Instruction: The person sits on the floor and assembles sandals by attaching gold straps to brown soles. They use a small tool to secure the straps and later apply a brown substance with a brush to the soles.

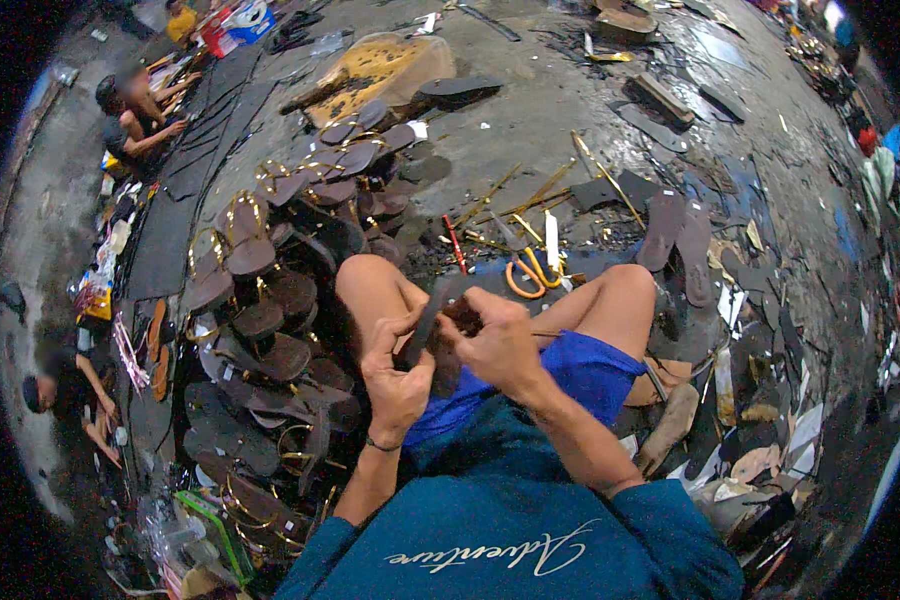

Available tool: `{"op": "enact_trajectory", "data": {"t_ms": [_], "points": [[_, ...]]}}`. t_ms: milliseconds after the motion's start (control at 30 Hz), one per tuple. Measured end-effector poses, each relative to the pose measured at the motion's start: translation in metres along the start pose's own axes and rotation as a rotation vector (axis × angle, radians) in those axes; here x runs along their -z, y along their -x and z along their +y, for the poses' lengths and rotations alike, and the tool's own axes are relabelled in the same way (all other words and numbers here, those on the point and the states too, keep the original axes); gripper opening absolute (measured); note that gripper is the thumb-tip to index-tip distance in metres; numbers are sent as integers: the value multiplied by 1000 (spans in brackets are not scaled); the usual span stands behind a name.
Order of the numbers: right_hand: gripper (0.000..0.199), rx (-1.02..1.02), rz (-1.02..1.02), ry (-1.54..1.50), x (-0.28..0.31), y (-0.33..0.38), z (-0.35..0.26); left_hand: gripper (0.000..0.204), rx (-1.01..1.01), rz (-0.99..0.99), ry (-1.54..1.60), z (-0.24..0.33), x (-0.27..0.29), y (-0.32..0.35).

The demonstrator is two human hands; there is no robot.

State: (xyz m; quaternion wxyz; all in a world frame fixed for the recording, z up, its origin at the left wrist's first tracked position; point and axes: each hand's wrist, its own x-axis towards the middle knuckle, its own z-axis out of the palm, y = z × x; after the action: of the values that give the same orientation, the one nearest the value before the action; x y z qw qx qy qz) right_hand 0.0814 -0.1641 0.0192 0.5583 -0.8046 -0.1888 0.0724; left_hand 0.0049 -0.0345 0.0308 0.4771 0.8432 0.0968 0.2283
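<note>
My left hand grips a dark brown sandal sole, held tilted above my lap between my knees. My right hand pinches at the upper part of the same sole, fingers closed. Whether a strap or other small piece is between those fingers cannot be made out. Just beyond my hands lie scissors with orange handles, and a red pen-like stick. Left of my knee is a large heap of brown sandals with gold straps. A pair of brown soles rests beyond my right knee.
A yellowish stained block stands ahead, a dark sole against it. Gold strips and scraps litter the floor. On the right lie offcuts and a worn wooden piece. Other people sit at the left beside a dark mat.
</note>
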Motion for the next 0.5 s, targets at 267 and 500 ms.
{"op": "enact_trajectory", "data": {"t_ms": [267, 500], "points": [[20, 126, -74, 75, 0, 4, 29, 25, 62, -131, 56, -19, 7, -1], [20, 13, -399, -43, 23, -1, 21, 28, 167, -273, 303, -21, 4, -2]]}}
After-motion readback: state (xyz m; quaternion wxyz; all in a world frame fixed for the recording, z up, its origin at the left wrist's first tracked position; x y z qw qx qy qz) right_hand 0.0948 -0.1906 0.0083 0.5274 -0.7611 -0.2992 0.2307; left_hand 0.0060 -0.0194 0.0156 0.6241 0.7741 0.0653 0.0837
